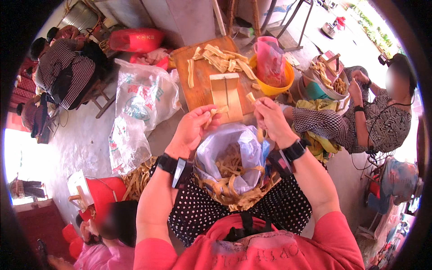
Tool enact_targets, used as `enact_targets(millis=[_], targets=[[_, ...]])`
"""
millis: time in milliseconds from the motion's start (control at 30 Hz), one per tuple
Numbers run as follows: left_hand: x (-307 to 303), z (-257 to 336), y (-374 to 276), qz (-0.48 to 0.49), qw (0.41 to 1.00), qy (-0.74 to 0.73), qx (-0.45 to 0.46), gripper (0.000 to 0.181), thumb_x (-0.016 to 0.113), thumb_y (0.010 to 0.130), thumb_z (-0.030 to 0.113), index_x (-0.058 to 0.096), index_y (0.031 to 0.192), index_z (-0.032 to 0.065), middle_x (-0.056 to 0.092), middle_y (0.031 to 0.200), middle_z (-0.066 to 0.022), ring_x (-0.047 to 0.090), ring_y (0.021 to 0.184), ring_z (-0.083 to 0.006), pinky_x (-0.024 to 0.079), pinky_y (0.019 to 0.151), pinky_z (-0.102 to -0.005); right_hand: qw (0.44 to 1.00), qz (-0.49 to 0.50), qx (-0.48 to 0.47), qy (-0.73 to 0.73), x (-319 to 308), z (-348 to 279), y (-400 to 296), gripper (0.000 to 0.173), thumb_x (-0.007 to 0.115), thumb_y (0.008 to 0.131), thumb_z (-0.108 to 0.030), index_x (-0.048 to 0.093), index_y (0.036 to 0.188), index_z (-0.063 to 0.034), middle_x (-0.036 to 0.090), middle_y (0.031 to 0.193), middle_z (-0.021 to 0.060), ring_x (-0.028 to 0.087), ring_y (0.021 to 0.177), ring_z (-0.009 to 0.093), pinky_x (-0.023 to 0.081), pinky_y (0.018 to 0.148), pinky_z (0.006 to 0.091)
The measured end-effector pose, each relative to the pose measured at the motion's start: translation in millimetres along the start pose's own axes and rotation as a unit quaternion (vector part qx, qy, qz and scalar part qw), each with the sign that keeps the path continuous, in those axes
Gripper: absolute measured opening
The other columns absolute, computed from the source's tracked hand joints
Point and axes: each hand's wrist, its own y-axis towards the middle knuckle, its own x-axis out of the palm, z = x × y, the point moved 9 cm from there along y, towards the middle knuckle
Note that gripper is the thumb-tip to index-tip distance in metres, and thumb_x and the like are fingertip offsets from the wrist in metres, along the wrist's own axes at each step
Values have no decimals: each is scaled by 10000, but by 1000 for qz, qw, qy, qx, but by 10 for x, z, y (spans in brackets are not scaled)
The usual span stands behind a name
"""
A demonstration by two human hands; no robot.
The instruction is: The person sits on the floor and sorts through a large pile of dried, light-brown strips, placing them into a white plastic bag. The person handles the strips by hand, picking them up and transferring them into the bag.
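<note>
My left hand (195, 126) pinches a pale yellow strip (217, 110), perhaps dried vegetable or tofu skin, at the near edge of a wooden board (189, 96). Another such strip (250, 98) is in the fingers of my right hand (271, 118), its lower end hanging beneath the palm. Between and beyond the hands stands a small wooden block jig (232, 101) with a dark slit down it. Several flat strips (216, 55) lie on the far part of the board. Below my hands, a container lined with a whitish plastic bag (211, 141) holds small pieces; long strips drape around its near rim.
A yellow bucket (270, 90) with a pink plastic bag stands right of the board, beside a seated person (381, 118). Left are a translucent woven sack (145, 91) and a red bucket (106, 190). Other people sit at left and lower left.
</note>
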Motion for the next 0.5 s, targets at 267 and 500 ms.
enact_targets(millis=[267,500], targets=[[592,-159,-801,16,932,342,120,357,583,903,170,537,1221,16,642,945,-53,578,830,-86,472,765,-243,989,-97,33,-105,202,140,-876,135,505,953,-182,541,956,-52,457,659,-52,369,520,24,270,448,181],[745,-11,-1080,58,928,294,220,108,595,896,93,652,931,9,621,764,-5,571,649,-53,474,571,-206,940,-174,-54,-290,515,-201,-1429,141,546,923,-145,595,975,-23,522,687,-48,453,565,29,345,485,184]])
